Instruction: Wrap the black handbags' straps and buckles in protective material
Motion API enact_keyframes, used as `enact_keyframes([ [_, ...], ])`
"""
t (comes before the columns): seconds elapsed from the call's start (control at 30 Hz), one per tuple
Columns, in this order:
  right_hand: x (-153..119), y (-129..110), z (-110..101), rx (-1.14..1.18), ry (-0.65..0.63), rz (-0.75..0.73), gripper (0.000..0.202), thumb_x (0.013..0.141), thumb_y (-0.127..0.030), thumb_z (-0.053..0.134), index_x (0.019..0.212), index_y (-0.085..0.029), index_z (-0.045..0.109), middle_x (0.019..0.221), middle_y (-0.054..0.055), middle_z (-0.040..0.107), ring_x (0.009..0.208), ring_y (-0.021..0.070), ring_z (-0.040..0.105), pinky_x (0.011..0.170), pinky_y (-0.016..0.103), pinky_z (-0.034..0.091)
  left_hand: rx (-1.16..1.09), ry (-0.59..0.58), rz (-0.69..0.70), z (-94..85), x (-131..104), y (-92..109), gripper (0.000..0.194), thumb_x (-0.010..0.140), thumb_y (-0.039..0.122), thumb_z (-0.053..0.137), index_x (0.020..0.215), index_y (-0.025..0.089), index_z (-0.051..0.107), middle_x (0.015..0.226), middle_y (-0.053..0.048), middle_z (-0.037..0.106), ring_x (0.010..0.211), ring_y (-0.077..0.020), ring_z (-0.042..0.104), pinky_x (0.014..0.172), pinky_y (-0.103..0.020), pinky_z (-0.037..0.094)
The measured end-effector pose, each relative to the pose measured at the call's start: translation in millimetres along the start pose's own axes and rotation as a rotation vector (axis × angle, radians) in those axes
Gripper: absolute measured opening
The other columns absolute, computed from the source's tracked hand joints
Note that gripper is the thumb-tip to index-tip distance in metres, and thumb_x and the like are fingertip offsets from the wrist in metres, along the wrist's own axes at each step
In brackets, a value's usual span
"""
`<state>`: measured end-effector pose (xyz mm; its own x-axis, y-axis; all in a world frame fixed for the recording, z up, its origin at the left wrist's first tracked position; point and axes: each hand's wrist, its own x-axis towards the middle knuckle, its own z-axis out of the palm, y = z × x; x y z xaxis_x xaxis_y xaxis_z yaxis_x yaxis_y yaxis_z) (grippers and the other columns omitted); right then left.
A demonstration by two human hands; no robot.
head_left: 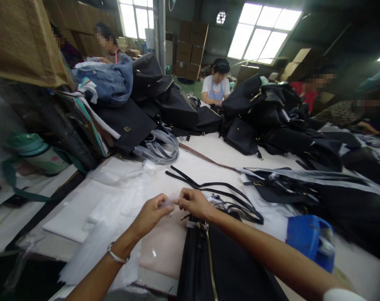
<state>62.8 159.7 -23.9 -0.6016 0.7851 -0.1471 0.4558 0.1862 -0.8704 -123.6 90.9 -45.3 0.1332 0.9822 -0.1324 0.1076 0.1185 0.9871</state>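
left hand [150,214] beside right hand [195,202], both pinching film [170,200]

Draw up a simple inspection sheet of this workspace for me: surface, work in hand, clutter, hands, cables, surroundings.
Surface: pale table, largely covered.
Work in hand: small translucent piece; black bag with gold zip below the right forearm.
Clutter: heaped black bags, clear plastic sheets, loose black straps, blue container.
Hands: left hand and right hand pinch the translucent piece between them.
Cables: nothing seen for certain.
Surroundings: co-workers beyond the heaps, stacked cartons, bright windows.
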Motion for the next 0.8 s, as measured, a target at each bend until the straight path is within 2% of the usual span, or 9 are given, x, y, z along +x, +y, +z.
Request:
enact_keyframes([
  [0.07,2,3,-2,-0.042,0.006,0.009,0.032,0.086,-0.045,0.057,0.074,-0.015,0.057,0.064,0.000,0.062,0.056,0.0090,0.052,0.053,0.019,0.035,0.016,0.015,-0.002,0.8,9,-4,0.020,0.079,0.037,0.064,0.083,0.017,0.061,0.071,0.001,0.062,0.066,-0.0156,0.058,0.063,-0.025,0.043],
  [0.23,12,12,-3,-0.036,-0.004,0.012,0.030,0.085,-0.043,0.059,0.073,-0.015,0.056,0.065,0.000,0.062,0.059,0.0096,0.053,0.055,0.020,0.036,-0.042,-0.007,-0.008,5.0,22,-5,0.024,0.079,0.038,0.066,0.088,0.017,0.059,0.076,-0.001,0.065,0.071,-0.0176,0.061,0.066,-0.026,0.045],
  [0.33,18,16,-4,0.086,-0.011,0.029,0.031,0.082,-0.044,0.062,0.072,-0.016,0.054,0.065,0.000,0.061,0.059,0.0099,0.053,0.055,0.020,0.038,-0.037,0.028,0.019,6.0,24,-5,0.019,0.083,0.036,0.061,0.085,0.018,0.059,0.072,0.001,0.064,0.067,-0.0164,0.060,0.065,-0.026,0.045],
  [0.43,22,20,-4,0.299,-0.111,0.064,0.035,0.084,-0.049,0.057,0.076,-0.015,0.053,0.067,0.001,0.061,0.058,0.0097,0.054,0.057,0.021,0.042,0.044,0.067,0.032,3.6,21,-6,0.018,0.087,0.035,0.056,0.082,0.019,0.060,0.067,0.002,0.063,0.062,-0.0162,0.059,0.065,-0.027,0.046],
  [0.5,24,23,-2,0.395,-0.181,0.070,0.036,0.084,-0.051,0.057,0.080,-0.014,0.055,0.072,0.002,0.062,0.059,0.0093,0.054,0.058,0.022,0.044,0.146,0.080,0.051,0.2,17,-8,0.021,0.091,0.035,0.049,0.091,0.020,0.064,0.078,-0.001,0.068,0.074,-0.0188,0.064,0.075,-0.030,0.048],
  [0.57,27,28,0,0.422,-0.204,0.068,0.034,0.083,-0.048,0.058,0.081,-0.014,0.056,0.074,0.002,0.062,0.059,0.0089,0.054,0.059,0.021,0.044,0.278,0.114,0.100,-4.1,9,-14,0.030,0.094,0.032,0.041,0.114,0.022,0.062,0.107,-0.004,0.069,0.100,-0.0211,0.063,0.092,-0.033,0.046],
  [0.67,30,36,2,0.401,-0.152,0.080,0.028,0.084,-0.041,0.058,0.080,-0.014,0.056,0.073,0.002,0.061,0.058,0.0088,0.053,0.057,0.021,0.043,0.555,0.180,0.262,-11.4,-16,-27,0.044,0.095,0.020,0.036,0.137,0.027,0.046,0.137,-0.004,0.053,0.126,-0.0206,0.048,0.108,-0.038,0.035],
  [0.73,32,40,0,0.328,-0.101,0.072,0.023,0.086,-0.036,0.056,0.080,-0.014,0.056,0.071,0.001,0.061,0.058,0.0091,0.054,0.057,0.021,0.043,0.750,0.111,0.359,-16.6,-42,-37,0.051,0.091,0.011,0.036,0.136,0.031,0.046,0.138,-0.003,0.051,0.128,-0.0215,0.045,0.110,-0.041,0.034],
  [0.8,32,41,-4,0.221,-0.070,0.041,0.019,0.087,-0.032,0.054,0.082,-0.015,0.057,0.070,0.001,0.060,0.059,0.0095,0.055,0.057,0.021,0.043,0.847,-0.080,0.348,-22.1,-69,-40,0.060,0.085,0.008,0.044,0.137,0.037,0.044,0.140,-0.002,0.050,0.128,-0.0242,0.046,0.108,-0.045,0.036],
])
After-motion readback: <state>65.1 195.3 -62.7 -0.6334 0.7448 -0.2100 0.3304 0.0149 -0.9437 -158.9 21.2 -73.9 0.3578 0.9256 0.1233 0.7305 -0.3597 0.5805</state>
